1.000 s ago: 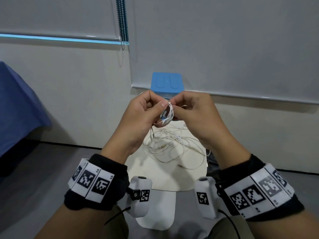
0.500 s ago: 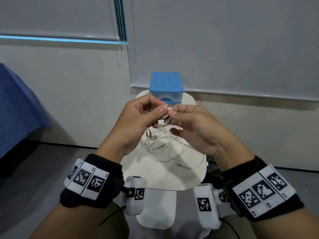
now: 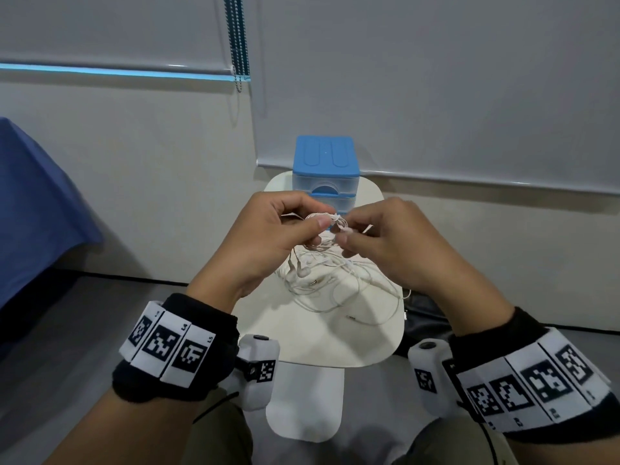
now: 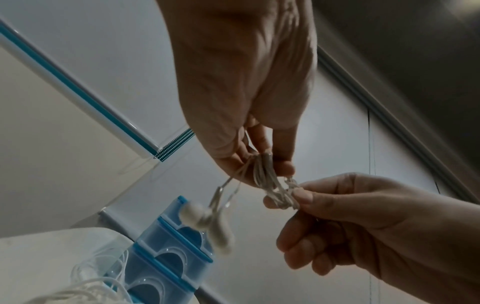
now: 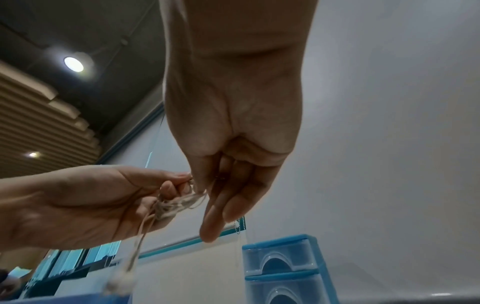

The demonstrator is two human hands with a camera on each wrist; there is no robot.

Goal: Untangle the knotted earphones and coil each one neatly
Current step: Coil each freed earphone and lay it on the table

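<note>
A small coil of white earphone cable (image 3: 323, 229) hangs in the air between my two hands, above the little white table (image 3: 335, 344). My left hand (image 3: 268, 236) pinches one side of the coil (image 4: 265, 172) between thumb and fingers. My right hand (image 3: 385, 239) pinches the other side (image 4: 285, 195) with thumb and forefinger. Two white earbuds (image 4: 207, 224) dangle below the left hand on short leads. A loose tangle of more white earphone cable (image 3: 339, 283) lies on the table under the hands.
A small blue-lidded plastic drawer unit (image 3: 325, 169) stands at the table's far edge, close behind the hands. A wall with a lowered blind (image 3: 436, 88) and bead chain (image 3: 238, 38) rises behind. A blue cloth (image 3: 30, 203) hangs at the left.
Both hands have dropped slightly and drawn a little apart. The coil now lies flatter between the fingertips, and the drawer unit's front has come into sight.
</note>
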